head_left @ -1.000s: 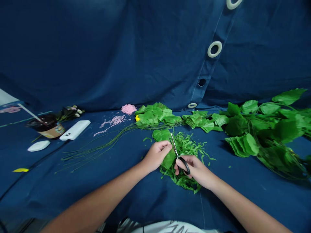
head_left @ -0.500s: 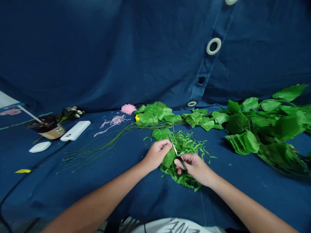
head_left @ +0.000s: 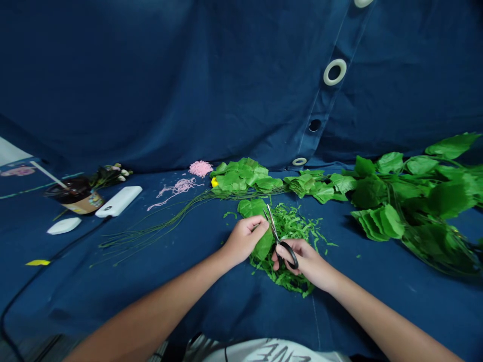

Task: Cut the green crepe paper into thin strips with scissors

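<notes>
The left hand (head_left: 243, 240) is nearly closed, with thumb and finger pinching a green leaf (head_left: 263, 247). Green shows just past that hand and to its right, running long from front to back. I can't tell if it's one leaf or two. The right hand (head_left: 304, 261) is curled around the scissors (head_left: 275, 232). Their blades are a little apart, pointing forward and slightly left, just beside the left thumb. The left hand is nearer the leaf. Green scraps (head_left: 296, 223) lie past and under the right hand.
</notes>
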`<state>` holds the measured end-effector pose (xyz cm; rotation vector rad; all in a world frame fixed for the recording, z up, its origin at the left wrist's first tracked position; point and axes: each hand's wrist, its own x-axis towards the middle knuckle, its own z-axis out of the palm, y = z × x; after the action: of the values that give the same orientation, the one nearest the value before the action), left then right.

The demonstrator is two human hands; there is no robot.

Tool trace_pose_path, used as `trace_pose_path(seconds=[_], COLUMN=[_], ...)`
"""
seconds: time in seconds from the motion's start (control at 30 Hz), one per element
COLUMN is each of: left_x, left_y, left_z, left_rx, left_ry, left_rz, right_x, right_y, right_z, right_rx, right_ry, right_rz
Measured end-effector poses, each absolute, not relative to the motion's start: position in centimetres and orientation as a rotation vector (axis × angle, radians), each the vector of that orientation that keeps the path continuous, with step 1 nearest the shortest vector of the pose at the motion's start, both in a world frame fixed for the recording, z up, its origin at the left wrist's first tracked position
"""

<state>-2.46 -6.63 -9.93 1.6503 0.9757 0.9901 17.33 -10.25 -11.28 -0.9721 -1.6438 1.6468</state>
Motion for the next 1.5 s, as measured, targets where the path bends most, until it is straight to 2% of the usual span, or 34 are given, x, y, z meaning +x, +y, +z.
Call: trace_pose_path(seconds=[1.07, 1.5], left_x=[-2.5, -2.3], left_y=[-7.1, -7.4], left_z=[-9.5, -9.2], left_rx=[1.986, 1.851], left_ry=[1.062, 1.037], left_rz=[0.948, 0.993], right_x=[17.3, 17.3], right_y=[-10.4, -10.3], right_z=[-11.4, -11.3], right_rx=[-0.992, -0.901], right_ry=[-1.642, -1.599], right_rz=[1.583, 1.671])
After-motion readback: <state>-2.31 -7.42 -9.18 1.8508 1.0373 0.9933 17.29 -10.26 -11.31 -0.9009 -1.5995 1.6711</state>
